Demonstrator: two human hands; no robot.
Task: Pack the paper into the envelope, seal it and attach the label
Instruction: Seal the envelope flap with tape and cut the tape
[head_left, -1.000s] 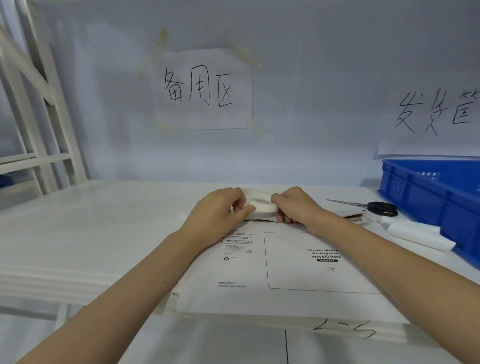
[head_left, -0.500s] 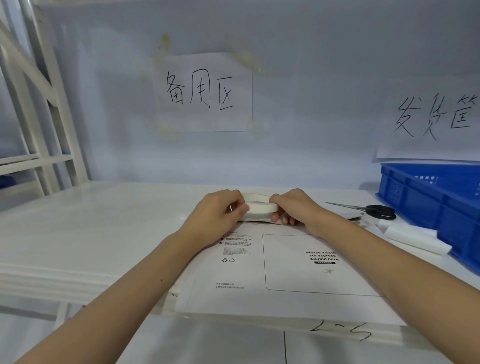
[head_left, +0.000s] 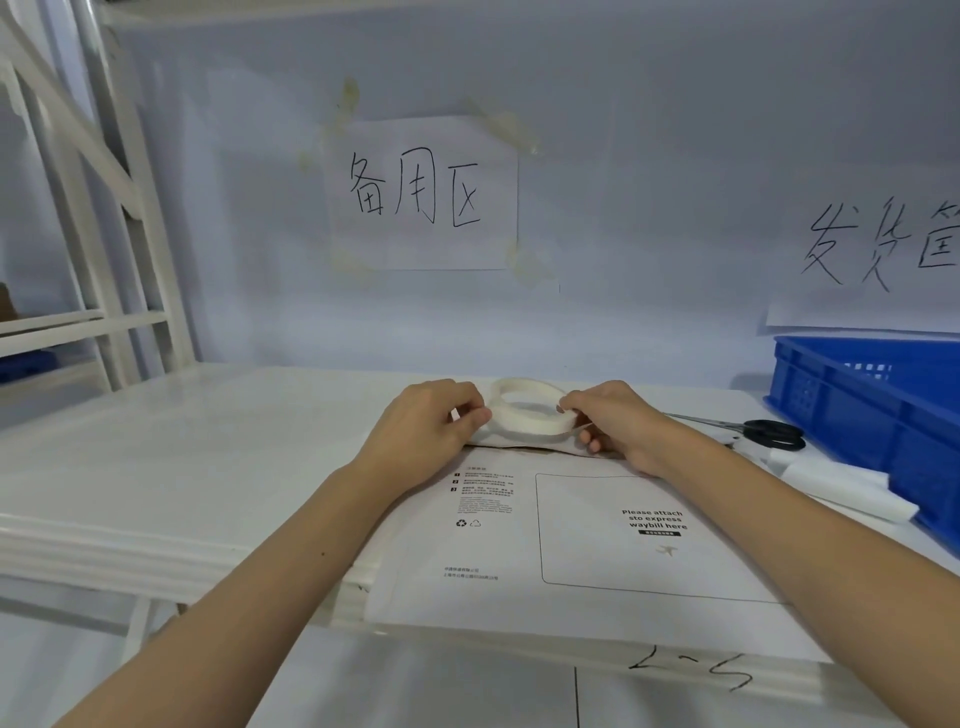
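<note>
A white envelope (head_left: 582, 551) lies flat on the white shelf (head_left: 208, 457), printed with a waybill box and overhanging the front edge. A white tape roll (head_left: 527, 415) is held just above the envelope's far edge. My left hand (head_left: 431, 426) pinches the roll's left side. My right hand (head_left: 613, 421) grips its right side, fingertips touching the envelope's top edge. The paper is not visible.
Black scissors (head_left: 763, 432) lie to the right. A white roll of labels or paper (head_left: 836, 488) rests beside a blue crate (head_left: 878, 415) at the far right. White rack posts (head_left: 130, 218) stand at the left. Paper signs hang on the back wall.
Both hands have lifted and tilted the tape roll slightly, so its open ring now shows. The envelope has not moved.
</note>
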